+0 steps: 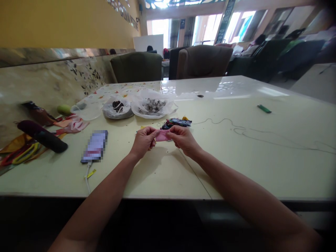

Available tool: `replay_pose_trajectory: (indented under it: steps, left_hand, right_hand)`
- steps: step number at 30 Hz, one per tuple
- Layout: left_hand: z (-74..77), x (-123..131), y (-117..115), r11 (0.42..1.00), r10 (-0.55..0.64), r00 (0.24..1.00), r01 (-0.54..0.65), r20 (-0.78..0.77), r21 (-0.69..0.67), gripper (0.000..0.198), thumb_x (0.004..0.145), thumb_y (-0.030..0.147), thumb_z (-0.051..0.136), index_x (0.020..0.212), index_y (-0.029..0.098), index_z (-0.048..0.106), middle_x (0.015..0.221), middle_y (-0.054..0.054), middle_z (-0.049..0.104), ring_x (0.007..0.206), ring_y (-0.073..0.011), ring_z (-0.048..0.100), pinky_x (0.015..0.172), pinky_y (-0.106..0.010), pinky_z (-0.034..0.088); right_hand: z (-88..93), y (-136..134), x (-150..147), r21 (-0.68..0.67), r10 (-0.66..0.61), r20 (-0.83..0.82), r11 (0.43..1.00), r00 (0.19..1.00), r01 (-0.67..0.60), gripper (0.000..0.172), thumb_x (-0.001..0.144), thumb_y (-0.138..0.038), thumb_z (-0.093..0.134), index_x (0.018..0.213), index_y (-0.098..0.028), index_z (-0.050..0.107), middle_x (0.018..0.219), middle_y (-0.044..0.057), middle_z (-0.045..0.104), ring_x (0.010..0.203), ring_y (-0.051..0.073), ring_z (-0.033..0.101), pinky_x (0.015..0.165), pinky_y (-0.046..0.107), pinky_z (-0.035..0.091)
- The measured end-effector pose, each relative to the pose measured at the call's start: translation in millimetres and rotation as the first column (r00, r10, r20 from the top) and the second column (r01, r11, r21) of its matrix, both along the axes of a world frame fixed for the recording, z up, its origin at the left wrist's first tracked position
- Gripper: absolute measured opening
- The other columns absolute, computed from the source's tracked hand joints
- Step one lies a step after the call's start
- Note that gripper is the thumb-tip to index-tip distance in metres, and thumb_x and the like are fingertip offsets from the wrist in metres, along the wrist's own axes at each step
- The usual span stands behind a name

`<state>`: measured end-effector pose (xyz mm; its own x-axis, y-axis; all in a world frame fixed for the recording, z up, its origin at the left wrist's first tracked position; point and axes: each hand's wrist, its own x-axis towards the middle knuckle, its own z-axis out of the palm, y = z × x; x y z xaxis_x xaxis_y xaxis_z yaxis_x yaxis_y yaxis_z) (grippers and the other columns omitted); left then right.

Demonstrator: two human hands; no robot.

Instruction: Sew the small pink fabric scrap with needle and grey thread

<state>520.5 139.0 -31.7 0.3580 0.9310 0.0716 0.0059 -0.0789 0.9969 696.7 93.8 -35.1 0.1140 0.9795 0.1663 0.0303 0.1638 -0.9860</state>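
Both of my hands hold a small pink piece of fabric [162,135] just above the pale table [236,157]. My left hand [144,140] pinches its left end and my right hand [182,138] pinches its right end. A thin dark thread [236,130] trails from near my right hand across the table to the right. Just behind the fabric lies a small pile of dark and coloured fabric scraps [177,123].
Two white plastic bags with dark bits, one [117,107] and the other [153,105], sit behind the scraps. A phone [95,146] on a cable lies left of my hands. Scissors [25,155], a dark tube [42,136] and pink cloth [74,125] lie far left. A green lighter [264,109] lies far right. Armchairs stand behind the table.
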Motion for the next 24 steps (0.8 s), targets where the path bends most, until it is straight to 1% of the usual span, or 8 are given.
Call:
replay_pose_trajectory:
  steps: [5,7,10,12,14,19,21,24]
  left_hand:
    - [4.8,0.7,-2.4,0.999,-0.038,0.999,0.038,-0.012,-0.015,0.045,0.072,0.052,0.082,0.094,0.016,0.066,0.054,0.003,0.06,0.043,-0.0095,0.051,0.039,-0.018,0.035]
    - [7.8,1.3,-4.7,0.998,-0.06,0.998,0.06,-0.018,0.004,0.046,0.072,0.051,0.083,0.098,0.016,0.069,0.054,0.004,0.057,0.043,-0.008,0.048,0.04,-0.019,0.035]
    - [10.2,2.4,-7.4,0.997,-0.074,0.996,0.075,-0.053,0.017,0.048,0.069,0.052,0.086,0.096,0.015,0.072,0.06,0.003,0.06,0.043,-0.0052,0.042,0.038,-0.019,0.029]
    - [9.4,2.9,-7.4,0.998,-0.062,0.996,0.063,-0.057,0.019,0.046,0.066,0.053,0.088,0.087,0.014,0.073,0.064,0.001,0.062,0.045,-0.0048,0.042,0.039,-0.019,0.028]
    - [7.4,2.9,-5.7,0.999,-0.034,0.999,0.034,-0.028,0.014,0.045,0.065,0.053,0.088,0.08,0.014,0.072,0.063,0.001,0.061,0.045,-0.0049,0.042,0.039,-0.019,0.028]
    - [5.1,2.1,-1.1,0.999,0.038,0.992,-0.035,0.116,-0.025,0.047,0.061,0.052,0.09,0.08,0.014,0.071,0.058,0.003,0.059,0.043,-0.0045,0.04,0.039,-0.019,0.028]
    - [5.4,2.0,-0.8,0.997,0.058,0.99,-0.05,0.131,-0.06,0.049,0.059,0.052,0.091,0.082,0.014,0.071,0.057,0.002,0.06,0.042,-0.0053,0.042,0.038,-0.019,0.029]
    - [5.3,2.1,-1.1,0.994,0.087,0.989,-0.078,0.116,-0.081,0.048,0.059,0.051,0.09,0.082,0.015,0.069,0.052,0.005,0.055,0.039,-0.0059,0.042,0.037,-0.019,0.028]
  right_hand:
    - [-3.7,0.9,2.2,0.072,-0.018,0.14,0.997,0.99,0.008,0.028,0.076,-0.043,0.068,0.07,-0.017,0.058,0.056,-0.005,0.04,0.053,0.008,0.032,0.049,0.024,0.021]
    - [-4.6,1.7,3.1,0.093,-0.016,0.2,0.996,0.98,-0.002,0.029,0.077,-0.043,0.067,0.07,-0.016,0.059,0.057,-0.004,0.043,0.056,0.009,0.035,0.052,0.024,0.024]
    - [-5.4,2.8,3.6,0.105,0.005,0.246,0.994,0.969,-0.032,0.031,0.078,-0.044,0.068,0.071,-0.015,0.062,0.062,-0.002,0.052,0.06,0.01,0.041,0.057,0.025,0.03]
    - [-5.3,2.8,3.1,0.102,0.028,0.224,0.993,0.974,-0.052,0.032,0.078,-0.045,0.069,0.072,-0.014,0.063,0.065,0.0,0.056,0.063,0.011,0.045,0.059,0.025,0.033]
    - [-4.3,1.8,2.2,0.079,0.048,0.166,0.995,0.985,-0.062,0.033,0.078,-0.047,0.07,0.075,-0.014,0.064,0.065,-0.001,0.056,0.06,0.01,0.045,0.056,0.024,0.033]
    - [-0.2,-3.0,-0.1,-0.102,0.108,0.011,0.989,0.994,-0.106,0.044,0.075,-0.056,0.075,0.091,-0.015,0.068,0.057,-0.007,0.043,0.046,0.005,0.028,0.042,0.023,0.019]
    - [-0.1,-3.7,-0.8,-0.148,0.132,-0.018,0.98,0.991,-0.133,0.044,0.071,-0.055,0.077,0.086,-0.016,0.066,0.054,-0.009,0.039,0.043,0.005,0.025,0.039,0.023,0.016]
    - [-2.4,-2.4,-0.6,-0.13,0.12,-0.023,0.984,0.992,-0.122,0.039,0.07,-0.051,0.078,0.079,-0.017,0.062,0.052,-0.009,0.038,0.042,0.004,0.024,0.039,0.023,0.015]
